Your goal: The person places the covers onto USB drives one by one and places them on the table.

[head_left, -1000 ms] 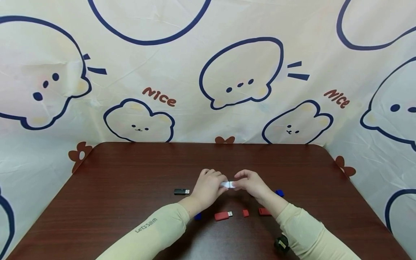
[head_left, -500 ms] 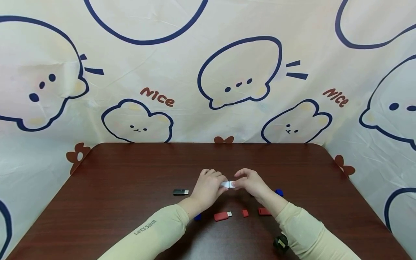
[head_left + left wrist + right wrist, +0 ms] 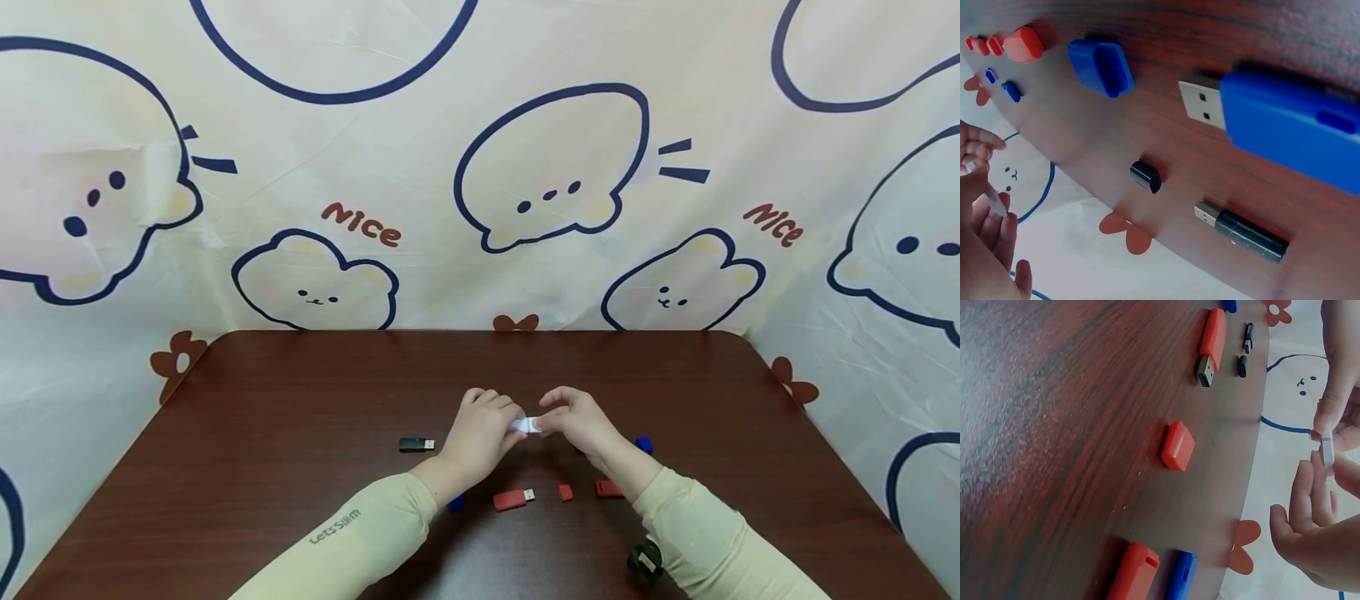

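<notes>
Above the middle of the table, a small white USB stick [image 3: 526,425] spans the gap between both hands; a seam across it shows in the right wrist view. My left hand [image 3: 482,433] grips its left end, thumb and fingers curled round it and covering most of that part. Its right end is pinched between thumb and fingers of my right hand [image 3: 581,423]. To the left of the left hand lies a black USB stick [image 3: 416,445] with its metal plug bare. In the left wrist view, a black cap [image 3: 1145,176] lies near that stick.
Nearer the body lie a red USB stick [image 3: 512,499] with bare plug, a red cap [image 3: 566,492] and another red piece [image 3: 609,488] partly behind the right forearm. A blue USB stick [image 3: 1291,128] and blue cap [image 3: 1100,67] show large in the left wrist view.
Both hands keep their hold on the white USB stick in nearly the same spot. The right hand has risen very slightly; the loose pieces on the table lie as before.
</notes>
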### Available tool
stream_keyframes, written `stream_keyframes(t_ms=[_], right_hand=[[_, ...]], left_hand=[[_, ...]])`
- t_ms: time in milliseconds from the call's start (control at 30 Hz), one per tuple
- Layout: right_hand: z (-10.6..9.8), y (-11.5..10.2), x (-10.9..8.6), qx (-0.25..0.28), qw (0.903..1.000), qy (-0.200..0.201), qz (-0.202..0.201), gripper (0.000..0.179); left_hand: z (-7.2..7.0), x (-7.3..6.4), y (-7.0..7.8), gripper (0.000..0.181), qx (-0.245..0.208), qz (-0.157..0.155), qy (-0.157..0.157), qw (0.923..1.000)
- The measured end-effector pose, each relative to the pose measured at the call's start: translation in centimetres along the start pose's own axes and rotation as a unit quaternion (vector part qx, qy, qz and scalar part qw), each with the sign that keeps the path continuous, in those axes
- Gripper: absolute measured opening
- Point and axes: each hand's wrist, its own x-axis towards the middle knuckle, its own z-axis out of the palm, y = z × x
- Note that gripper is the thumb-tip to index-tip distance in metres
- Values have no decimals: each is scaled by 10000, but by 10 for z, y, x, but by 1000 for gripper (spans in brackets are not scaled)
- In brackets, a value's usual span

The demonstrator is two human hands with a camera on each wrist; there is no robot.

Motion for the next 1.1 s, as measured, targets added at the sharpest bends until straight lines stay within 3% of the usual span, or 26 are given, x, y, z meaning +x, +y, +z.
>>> stream_keyframes(t_ms=[367,500,733,1100], right_hand=[[1,1,2,-598,9980,-18,-190,15],[1,0,1,-983,9932,-56,-616,14],[7,-1,-3,-1708,9756,58,-1379,15],[9,0,-4,-1769,9752,291,-1297,14]], left_hand=[[-1,1,-1,17,180,-51,-41,9998],[0,2,-3,18,243,-107,-91,9996],[-2,0,-5,20,87,-244,-171,9995],[-4,-7,-17,20,-128,-427,-112,9989]])
